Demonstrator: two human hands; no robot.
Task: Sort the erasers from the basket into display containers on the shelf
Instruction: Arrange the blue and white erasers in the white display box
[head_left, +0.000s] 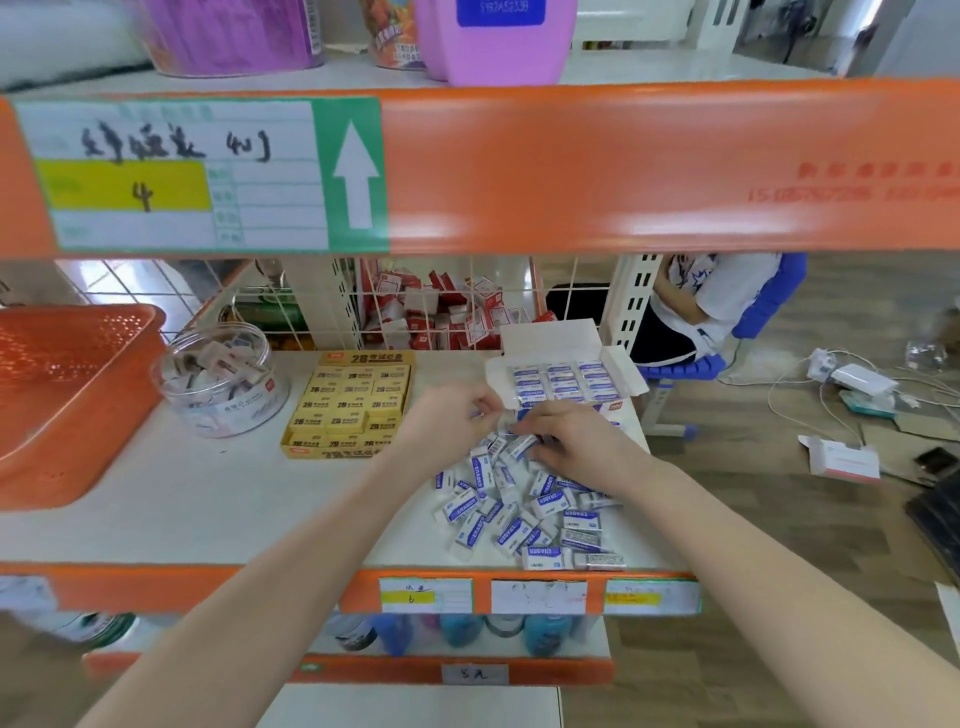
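Observation:
A loose pile of white and blue erasers (524, 512) lies on the white shelf (208, 499) at the right. Behind it stands an open white display box (563, 382) with rows of the same erasers inside. My left hand (452, 418) hovers above the pile's far edge, fingertips pinching a small eraser. My right hand (576, 441) rests on the top of the pile with fingers curled round an eraser. A yellow box of 2B erasers (348, 410) stands left of my hands. A clear round tub (221, 379) holds mixed erasers. The orange basket (67, 395) sits at far left.
An orange shelf beam (571, 166) with a price label crosses overhead. A wire grid backs the shelf, with red and white boxes (441, 312) behind it. A seated person (701, 306) is at the right. Cables and cartons lie on the wooden floor.

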